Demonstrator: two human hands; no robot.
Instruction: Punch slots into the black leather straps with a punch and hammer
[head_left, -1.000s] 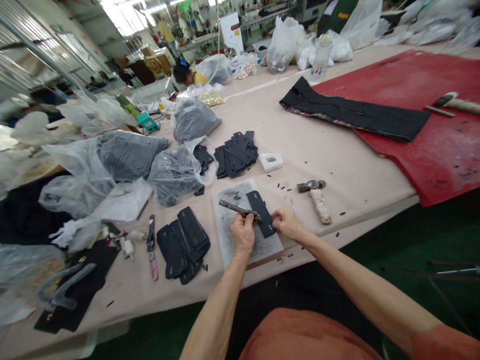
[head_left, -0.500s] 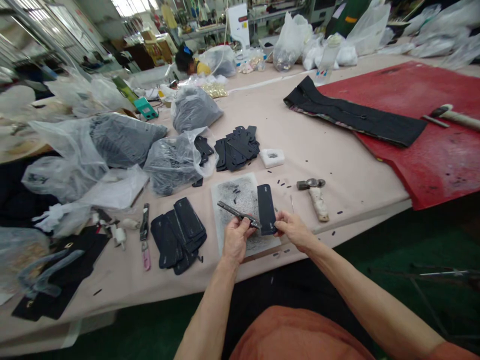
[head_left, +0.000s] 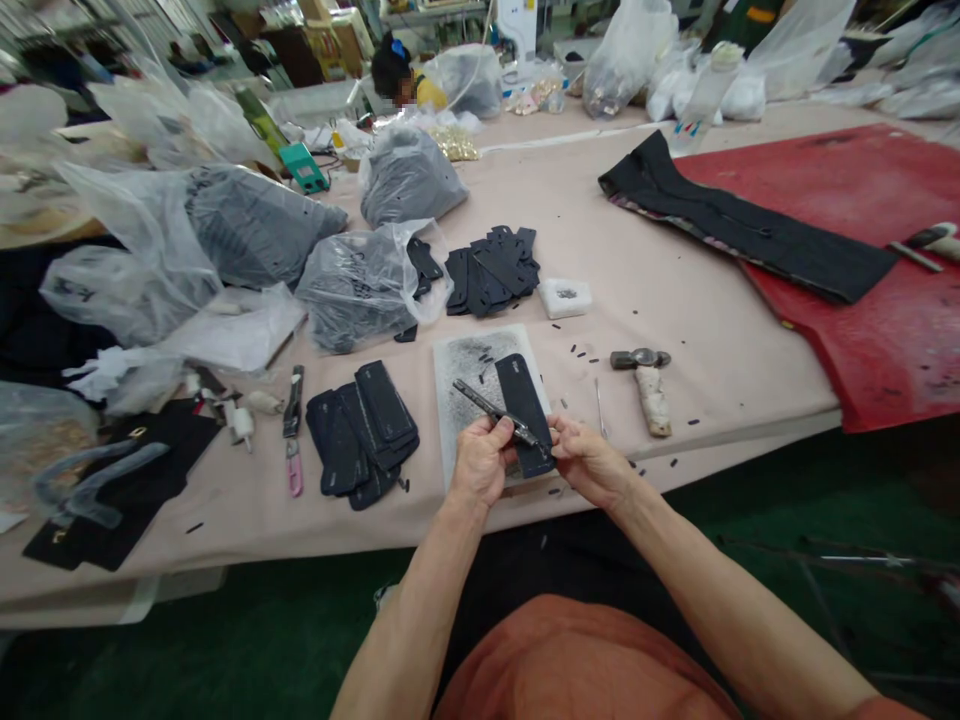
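Note:
My left hand (head_left: 481, 465) is closed around a slim, dark metal rod-shaped tool (head_left: 481, 400), whose exact kind I cannot make out. Its lower end crosses a flat black rounded piece (head_left: 521, 385) near that piece's bottom edge. Fingers of my right hand (head_left: 589, 462) pinch the black piece at its lower right corner. Both are over a pale, black-speckled board (head_left: 448, 405) at the table's front edge. To the left lies a stack of similar black pieces (head_left: 360, 435).
A hammer (head_left: 652, 400) with a wrapped handle and a thin needle-like tool (head_left: 599, 408) lie to the right. Behind are a white block (head_left: 566, 298), a pile of small black pieces (head_left: 491, 272) and bagged goods (head_left: 360, 285). A pink-handled cutter (head_left: 294, 440) rests left. Another person (head_left: 394, 75) is across the table.
The tool has come across onto the black piece's lower end, and the piece is tilted leftward. My hands are closer together. The camera view has shifted a little.

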